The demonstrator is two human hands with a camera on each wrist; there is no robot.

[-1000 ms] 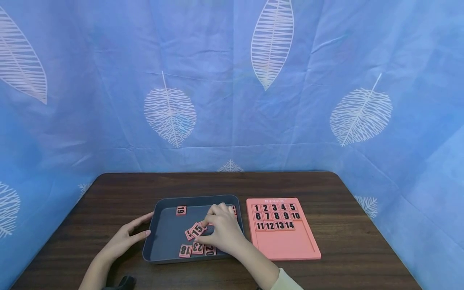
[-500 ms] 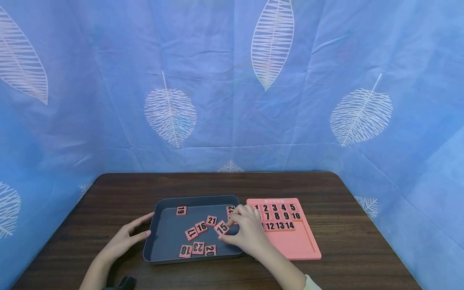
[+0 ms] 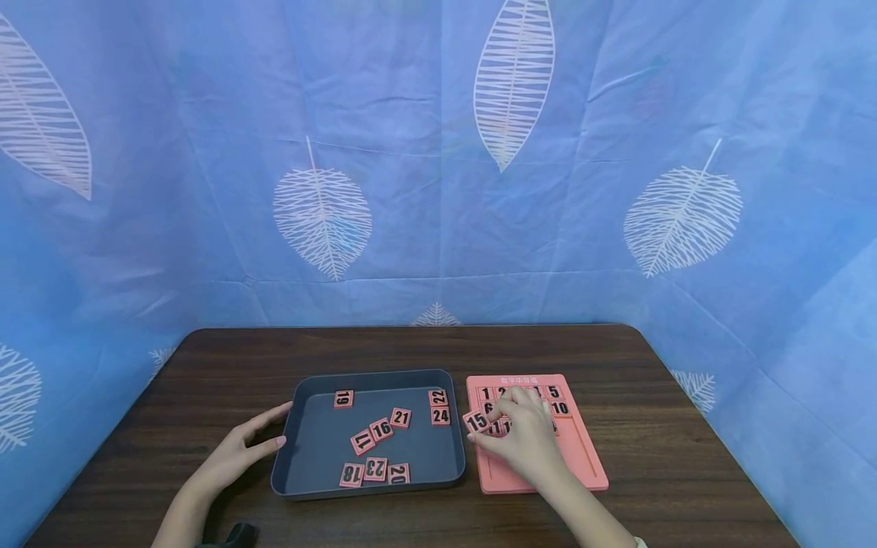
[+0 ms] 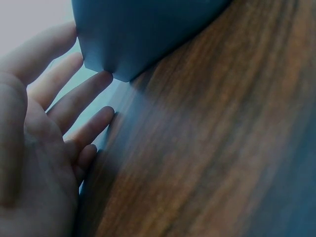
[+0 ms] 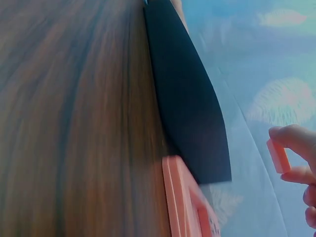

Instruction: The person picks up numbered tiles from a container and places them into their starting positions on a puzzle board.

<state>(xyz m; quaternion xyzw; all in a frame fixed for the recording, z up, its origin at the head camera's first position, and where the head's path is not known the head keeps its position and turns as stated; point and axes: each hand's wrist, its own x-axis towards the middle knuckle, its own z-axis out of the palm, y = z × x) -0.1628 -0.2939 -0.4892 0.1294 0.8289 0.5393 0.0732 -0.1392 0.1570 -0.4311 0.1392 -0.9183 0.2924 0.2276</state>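
Note:
My right hand (image 3: 526, 434) pinches a pink number tile marked 15 (image 3: 476, 421) between thumb and fingers, over the left part of the pink puzzle board (image 3: 507, 479). In the right wrist view the pinched tile shows edge-on, raised above the board. Rows of numbered tiles fill the board's upper part; the hand hides several of them. Fingers spread, my left hand (image 3: 233, 453) rests against the left wall of the dark grey tray (image 3: 294, 464). The left wrist view shows its fingertips (image 4: 104, 76) right at the tray's corner.
Several loose number tiles lie in the tray, among them 19 (image 3: 343, 399), 16 (image 3: 381, 428), 24 (image 3: 441, 415) and 18 (image 3: 352, 475). Tray and board stand side by side on a dark wooden table (image 3: 548, 350). A blue leaf-patterned cloth (image 3: 411, 190) hangs behind.
My right hand has lifted tile 15 out of the tray's middle and carried it right, past the tray wall to the board. The left hand has stayed at the tray.

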